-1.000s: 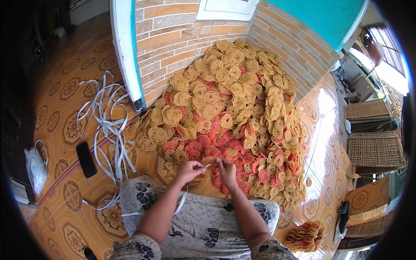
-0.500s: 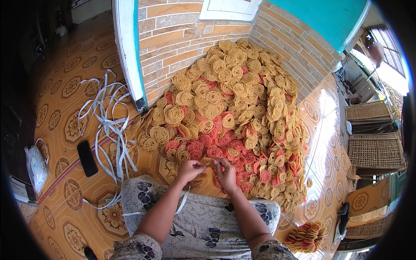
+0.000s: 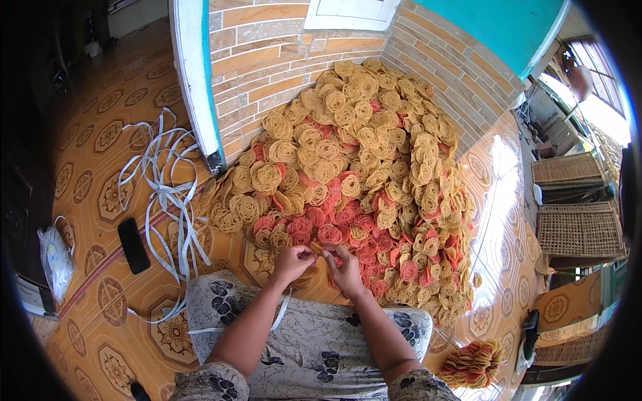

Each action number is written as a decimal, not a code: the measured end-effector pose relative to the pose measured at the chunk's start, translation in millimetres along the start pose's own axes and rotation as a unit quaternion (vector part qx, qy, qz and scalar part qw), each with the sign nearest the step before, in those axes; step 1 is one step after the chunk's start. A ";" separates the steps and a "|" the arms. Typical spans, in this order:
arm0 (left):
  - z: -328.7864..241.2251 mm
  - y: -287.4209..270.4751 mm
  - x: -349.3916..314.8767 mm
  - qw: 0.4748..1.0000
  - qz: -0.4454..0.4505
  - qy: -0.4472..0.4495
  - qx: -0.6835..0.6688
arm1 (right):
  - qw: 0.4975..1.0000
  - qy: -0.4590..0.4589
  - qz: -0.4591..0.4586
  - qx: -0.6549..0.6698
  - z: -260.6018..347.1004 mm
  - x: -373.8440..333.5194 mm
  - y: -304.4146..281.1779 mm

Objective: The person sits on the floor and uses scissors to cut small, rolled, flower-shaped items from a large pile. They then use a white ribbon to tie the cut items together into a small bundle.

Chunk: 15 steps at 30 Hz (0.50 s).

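Observation:
My left hand (image 3: 291,264) and my right hand (image 3: 344,271) meet above my lap, in front of a big heap of raw-looking coiled crackers (image 3: 334,144). Between the fingertips of the two hands is a small yellow-tan piece that looks like the edge of a coiled cracker (image 3: 317,248). My left thumb and fingers pinch it. The right fingertips press together at its other side; exactly what they grip is hidden. A white strap (image 3: 282,309) runs up from the patterned cloth on my lap (image 3: 304,334) toward the hands. Coral-red crackers (image 3: 330,234) lie just beyond the fingers.
Loose white straps (image 3: 175,194) lie tangled on the tiled floor at left, beside a black phone (image 3: 134,246) and a clear plastic bag (image 3: 55,257). A bundle of crackers (image 3: 472,364) sits near my right knee. Brick walls (image 3: 264,63) back the heap; woven racks (image 3: 578,230) stand at right.
My right fingers have closed in and bent lower against the left fingertips. The yellow-tan piece between them has shifted slightly left and tilted.

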<state>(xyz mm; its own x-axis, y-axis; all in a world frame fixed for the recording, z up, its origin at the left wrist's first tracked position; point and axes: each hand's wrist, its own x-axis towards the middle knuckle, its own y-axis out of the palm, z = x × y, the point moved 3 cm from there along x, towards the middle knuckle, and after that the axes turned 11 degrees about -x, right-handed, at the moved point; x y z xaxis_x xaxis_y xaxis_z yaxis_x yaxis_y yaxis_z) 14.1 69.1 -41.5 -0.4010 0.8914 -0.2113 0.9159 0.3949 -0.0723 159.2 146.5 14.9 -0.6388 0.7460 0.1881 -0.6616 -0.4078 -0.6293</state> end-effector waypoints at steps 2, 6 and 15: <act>1.1 0.4 0.4 1.000 -0.008 0.008 -0.013 | 0.997 0.046 0.024 0.053 -6.8 -0.6 1.9; 3.4 2.7 2.9 0.999 -0.005 0.038 -0.012 | 0.979 0.131 0.047 0.149 -20.5 1.3 4.4; 1.6 6.1 1.4 0.998 0.014 0.061 0.026 | 0.992 0.084 0.092 0.035 -16.7 1.9 1.1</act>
<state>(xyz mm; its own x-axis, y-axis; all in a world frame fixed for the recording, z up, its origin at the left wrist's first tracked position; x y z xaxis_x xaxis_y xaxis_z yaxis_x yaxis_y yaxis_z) 19.1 72.3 -43.9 -0.3723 0.9233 -0.0947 0.9250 0.3607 -0.1198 163.8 156.3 2.0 -0.6809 0.7302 -0.0567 -0.5691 -0.5762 -0.5866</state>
